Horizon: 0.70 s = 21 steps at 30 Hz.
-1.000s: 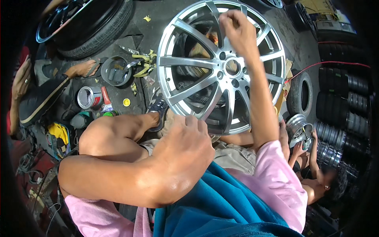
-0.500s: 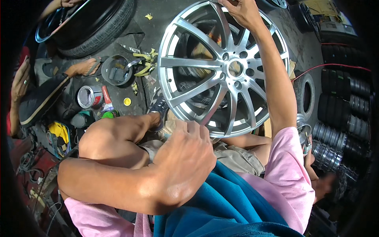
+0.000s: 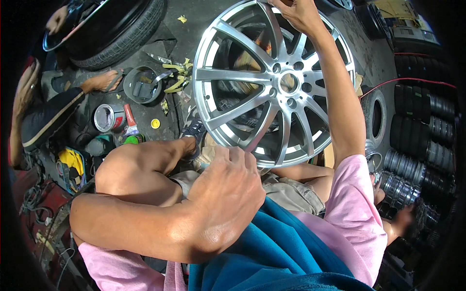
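A silver multi-spoke alloy wheel (image 3: pixel 245 77) stands tilted in front of my lap, its spoked face toward me. At the wheel's top edge, my right hand (image 3: pixel 293 12) is closed on the rim, partly cut off by the frame. My left hand (image 3: pixel 225 182) is a closed fist at the lower left of the rim, overlapping its edge. Its fingertips curl out of sight, so whatever they hold is hidden. A blue cloth (image 3: pixel 262 242) lies over my pink shirt, below the left wrist.
On the left are a grey bowl (image 3: pixel 142 85), a paint can (image 3: pixel 108 118), a red-handled tool (image 3: pixel 130 116), a yellow lid (image 3: pixel 155 123) and a co-worker's hand (image 3: pixel 104 81). Behind them lies a tyre (image 3: pixel 131 43). Stacked tyres and wheels (image 3: pixel 412 126) line the right, beside a red hose (image 3: pixel 412 79).
My hands and the wheel stay almost in place. At the upper left, a co-worker's hand has moved down along a rim. At the lower right, another person has shifted slightly.
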{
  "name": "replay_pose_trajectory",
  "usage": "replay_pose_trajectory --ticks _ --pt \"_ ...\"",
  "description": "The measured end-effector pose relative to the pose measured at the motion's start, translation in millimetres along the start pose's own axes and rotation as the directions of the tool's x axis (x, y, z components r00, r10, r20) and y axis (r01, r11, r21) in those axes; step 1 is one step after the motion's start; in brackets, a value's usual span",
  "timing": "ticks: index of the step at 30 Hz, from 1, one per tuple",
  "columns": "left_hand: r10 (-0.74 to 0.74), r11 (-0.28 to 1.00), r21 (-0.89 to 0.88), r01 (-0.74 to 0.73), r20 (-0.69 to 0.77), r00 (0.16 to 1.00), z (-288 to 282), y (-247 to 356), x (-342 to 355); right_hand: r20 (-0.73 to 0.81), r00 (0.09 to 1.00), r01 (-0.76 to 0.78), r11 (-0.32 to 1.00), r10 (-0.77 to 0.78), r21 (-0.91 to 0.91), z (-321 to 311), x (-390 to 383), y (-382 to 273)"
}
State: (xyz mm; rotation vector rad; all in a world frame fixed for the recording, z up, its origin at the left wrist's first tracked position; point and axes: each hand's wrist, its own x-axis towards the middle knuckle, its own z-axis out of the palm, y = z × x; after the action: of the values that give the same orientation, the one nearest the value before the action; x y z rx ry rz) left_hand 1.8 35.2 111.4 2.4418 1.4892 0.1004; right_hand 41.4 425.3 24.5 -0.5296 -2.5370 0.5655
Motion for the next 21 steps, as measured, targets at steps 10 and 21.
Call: replay_pose_trajectory --ticks 10,21 --pt "-0.059 0.998 0.026 0.055 0.156 0.986 -1 6 10 0.049 0.999 -0.011 1.0 0.011 -0.002 -2 6 5" --pt "-0.053 0.998 0.022 0.052 0.08 0.995 8 8 7 0.174 0.978 -0.121 0.992 0.117 0.016 -22 -29 -10"
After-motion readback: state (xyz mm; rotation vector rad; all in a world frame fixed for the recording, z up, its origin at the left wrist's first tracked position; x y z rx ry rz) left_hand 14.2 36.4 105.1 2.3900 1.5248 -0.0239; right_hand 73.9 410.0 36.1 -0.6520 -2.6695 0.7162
